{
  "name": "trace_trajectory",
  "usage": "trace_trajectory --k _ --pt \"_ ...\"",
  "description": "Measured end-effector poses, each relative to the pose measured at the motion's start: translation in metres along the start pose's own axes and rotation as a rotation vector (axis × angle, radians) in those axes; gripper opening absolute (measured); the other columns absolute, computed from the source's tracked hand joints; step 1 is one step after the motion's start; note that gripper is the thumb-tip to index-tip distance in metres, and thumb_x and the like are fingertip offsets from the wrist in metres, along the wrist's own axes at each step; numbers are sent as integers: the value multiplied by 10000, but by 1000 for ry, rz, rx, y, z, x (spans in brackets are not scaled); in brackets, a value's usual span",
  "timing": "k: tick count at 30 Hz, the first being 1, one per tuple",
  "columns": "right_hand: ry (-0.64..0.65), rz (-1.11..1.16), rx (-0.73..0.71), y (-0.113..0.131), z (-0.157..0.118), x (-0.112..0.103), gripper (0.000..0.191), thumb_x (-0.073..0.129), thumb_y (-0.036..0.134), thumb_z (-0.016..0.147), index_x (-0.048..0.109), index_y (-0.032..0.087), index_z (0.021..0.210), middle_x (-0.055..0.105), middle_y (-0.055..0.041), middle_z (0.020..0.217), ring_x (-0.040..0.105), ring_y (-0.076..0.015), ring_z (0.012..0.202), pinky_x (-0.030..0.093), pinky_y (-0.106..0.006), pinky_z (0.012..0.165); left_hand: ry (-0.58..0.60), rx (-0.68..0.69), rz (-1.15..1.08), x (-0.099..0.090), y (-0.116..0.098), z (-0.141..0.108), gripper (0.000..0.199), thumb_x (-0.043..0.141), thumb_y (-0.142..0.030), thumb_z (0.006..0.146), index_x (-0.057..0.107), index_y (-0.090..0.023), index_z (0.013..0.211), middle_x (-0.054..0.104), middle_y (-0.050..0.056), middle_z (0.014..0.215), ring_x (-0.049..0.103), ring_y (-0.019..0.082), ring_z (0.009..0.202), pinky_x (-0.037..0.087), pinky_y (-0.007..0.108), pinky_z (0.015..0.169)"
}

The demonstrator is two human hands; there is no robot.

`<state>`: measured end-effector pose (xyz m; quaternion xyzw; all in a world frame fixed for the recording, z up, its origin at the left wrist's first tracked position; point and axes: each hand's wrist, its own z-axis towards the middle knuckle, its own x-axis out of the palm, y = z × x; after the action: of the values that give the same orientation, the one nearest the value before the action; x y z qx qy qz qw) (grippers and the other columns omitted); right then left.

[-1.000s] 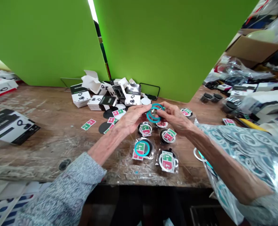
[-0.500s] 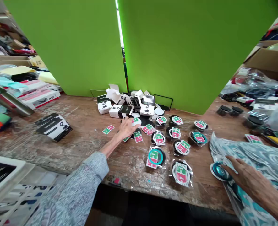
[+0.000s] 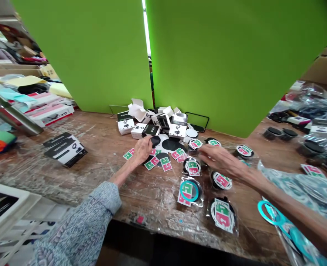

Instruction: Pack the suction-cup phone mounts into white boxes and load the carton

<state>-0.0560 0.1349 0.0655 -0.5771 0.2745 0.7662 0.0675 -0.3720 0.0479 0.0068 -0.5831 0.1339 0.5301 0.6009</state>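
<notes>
Green panels point(image 3: 202, 70) stand upright in the single head-worn view, along the back of a scuffed wooden bench point(image 3: 105, 144), with a pile of small white-and-black boxes point(image 3: 177, 128) at their foot. Just in front of this pile is the person's left hand point(image 3: 143, 149), its fingers bent in a narrow curl and the fingertips at the edge of a black disc point(image 3: 155, 141); whether they grip it or only touch it cannot be told. A knitted grey-blue sleeve point(image 3: 82, 218) covers that forearm. Red-and-green cards point(image 3: 166, 163) lie scattered in front of the pile, some of them over more dark discs, while white discs point(image 3: 191, 133) lie close by its right side. To the front right of the pile sits a loose cluster of clear packets point(image 3: 222, 216) with round black parts, each topped by a card. One packet bears a teal ring point(image 3: 189, 190). Bent over this cluster, the right hand point(image 3: 211, 155) hides a packet or two; its fingertips are partly blurred, so what it holds, if anything, cannot be told. Farther right of the pile is a plastic bag point(image 3: 299, 188) of ring shapes. Well left of the pile lies a flattened carton point(image 3: 66, 149).
</notes>
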Motion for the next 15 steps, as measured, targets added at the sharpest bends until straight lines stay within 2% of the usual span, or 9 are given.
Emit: trace_trajectory --k 1,3,6,10,12,15 --pt "73 -53 -77 9 27 11 197 388 289 953 574 227 957 647 -69 954 599 -188 855 452 -305 817 -31 -27 2 -4 2 0 369 432 -204 856 645 -169 1155 685 120 1008 613 249 965 402 295 917" --pt "145 -131 -96 24 71 36 180 400 223 960 575 184 982 639 -88 1004 588 -181 907 437 -282 861 -54 -76 18 -13 9 0 337 443 -203 846 681 -165 1082 697 107 906 627 246 893 423 290 866" --pt "102 -198 43 37 111 76 229 432 273 965 584 111 1018 631 -179 1028 583 -259 954 434 -372 868 -18 -111 96 -24 22 -8 275 510 -218 814 712 -191 999 691 98 884 619 253 874 438 309 831" --pt "-2 -261 248 41 132 116 395 468 329 949 529 -7 1148 571 -311 1094 521 -403 1058 377 -525 880 20 -75 254 -21 27 -18 312 560 -315 832 673 -195 1097 620 132 1109 535 302 1071 392 398 946" --pt "-38 -263 296 39 138 125 419 545 305 908 508 -8 1185 540 -310 1159 478 -418 1108 345 -535 911 43 -42 305 -11 23 -16 372 559 -410 851 652 -173 1123 586 139 1161 488 314 1128 369 419 978" --pt "-78 -232 339 33 146 128 445 627 307 845 515 15 1162 499 -294 1213 442 -418 1129 352 -513 903 57 -29 356 9 15 -3 504 541 -508 856 611 -114 1164 561 175 1187 452 349 1149 345 467 990"
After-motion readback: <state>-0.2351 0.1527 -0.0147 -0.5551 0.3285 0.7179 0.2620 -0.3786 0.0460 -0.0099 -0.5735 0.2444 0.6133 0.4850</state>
